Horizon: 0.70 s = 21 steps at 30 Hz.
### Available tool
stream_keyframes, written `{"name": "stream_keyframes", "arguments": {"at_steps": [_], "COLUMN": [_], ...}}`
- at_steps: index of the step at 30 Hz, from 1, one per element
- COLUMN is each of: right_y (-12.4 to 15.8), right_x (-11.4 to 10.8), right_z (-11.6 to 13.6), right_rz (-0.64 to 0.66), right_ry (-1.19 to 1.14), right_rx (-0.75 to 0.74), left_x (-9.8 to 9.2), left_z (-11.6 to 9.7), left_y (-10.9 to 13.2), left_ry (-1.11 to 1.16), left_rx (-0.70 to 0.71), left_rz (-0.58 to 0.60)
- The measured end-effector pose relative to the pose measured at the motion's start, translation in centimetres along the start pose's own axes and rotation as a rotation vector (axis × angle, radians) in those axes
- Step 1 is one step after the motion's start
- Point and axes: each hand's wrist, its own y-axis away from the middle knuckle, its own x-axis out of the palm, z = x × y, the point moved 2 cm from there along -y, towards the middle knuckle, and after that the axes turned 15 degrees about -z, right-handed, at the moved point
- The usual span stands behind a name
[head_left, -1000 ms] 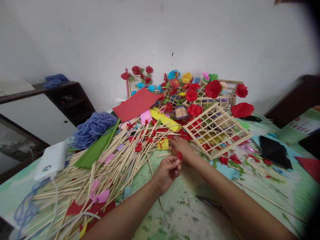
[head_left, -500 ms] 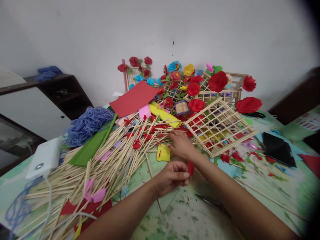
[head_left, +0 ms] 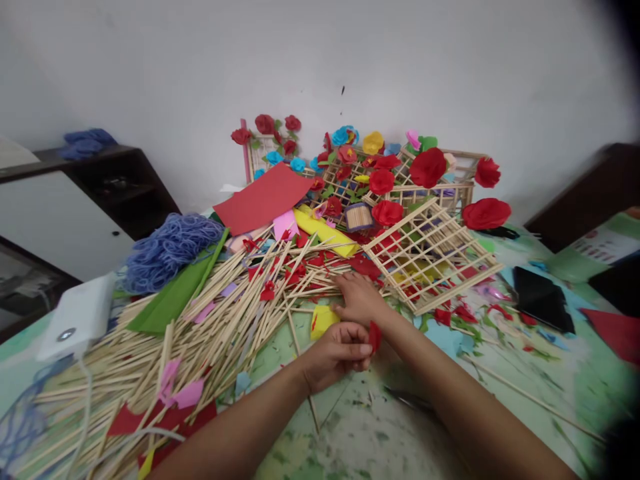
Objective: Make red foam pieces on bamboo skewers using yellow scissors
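My left hand [head_left: 340,350] is closed, with a small piece of red paper [head_left: 375,338] pinched between thumb and fingers. Just beyond it, my right hand [head_left: 363,300] lies low over the table, fingers stretched toward the thin wooden sticks [head_left: 265,300]. Its thumb is at the edge of a small yellow paper square [head_left: 323,323], which is bent up and has red marks on it. I cannot make out anything held in the right hand. Under the right forearm lies a dark pointed tool, perhaps scissors [head_left: 407,400], partly hidden.
Stick lattices [head_left: 435,257] and paper flowers [head_left: 429,167] crowd the back. Left are blue yarn [head_left: 170,250], green paper [head_left: 175,293] and a white box [head_left: 80,317] with a cable. A red sheet [head_left: 263,198] tops the pile. A black flat object [head_left: 543,300] lies right.
The yellow paper square lay flatter before; now it is bent up beside my right thumb. My right hand has shifted slightly nearer to it. My left hand keeps the red paper.
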Motion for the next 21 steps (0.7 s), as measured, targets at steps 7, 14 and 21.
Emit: {"name": "stream_keyframes", "arguments": {"at_steps": [7, 14, 21], "right_y": [1.5, -1.8, -8.3], "right_x": [-0.8, -0.8, 1.5], "right_z": [0.0, -0.3, -1.2], "right_rz": [0.033, -0.083, -0.088], "right_ry": [-0.164, -0.222, -0.056], "right_rx": [-0.105, -0.058, 0.084], "left_x": [0.4, 0.2, 0.1], "left_z": [0.2, 0.5, 0.7], "left_y": [0.5, 0.3, 0.1], "left_ry": [-0.153, -0.235, -0.255], "left_rx": [-0.045, -0.06, -0.083], "left_rz": [0.135, 0.141, 0.119]}}
